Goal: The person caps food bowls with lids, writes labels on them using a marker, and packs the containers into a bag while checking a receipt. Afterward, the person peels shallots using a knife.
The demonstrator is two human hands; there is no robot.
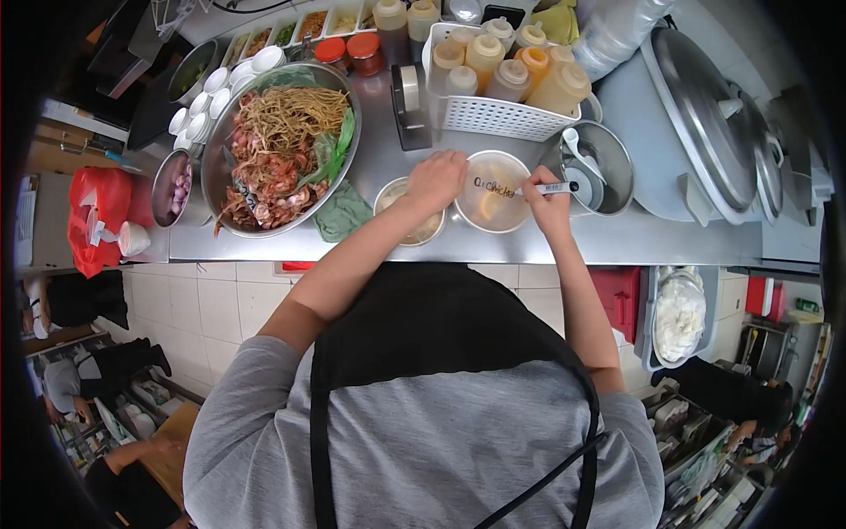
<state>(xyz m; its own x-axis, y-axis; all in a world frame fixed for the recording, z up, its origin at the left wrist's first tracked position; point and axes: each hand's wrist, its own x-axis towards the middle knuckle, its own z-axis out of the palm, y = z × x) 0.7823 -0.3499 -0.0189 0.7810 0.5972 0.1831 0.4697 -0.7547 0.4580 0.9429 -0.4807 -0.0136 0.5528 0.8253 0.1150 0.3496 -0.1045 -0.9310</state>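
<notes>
A round lidded tub (490,212) with handwriting on its top stands on the steel counter in front of me. My right hand (552,201) is closed around a marker (557,188), whose tip end is by the writing at the tub's right side. At the tub's upper left rim rests my left hand (438,179), its fingers bent together; whether they pinch anything is hidden. Under my left wrist stands a second round tub (426,231), partly covered by my forearm.
Left on the counter (291,249) are a big bowl (351,159) of shallots and dried strips, and a green cloth (342,213). Behind stand a tape dispenser (410,106) and a white basket (502,120) of sauce bottles. A metal pot (617,167) with a ladle stands right.
</notes>
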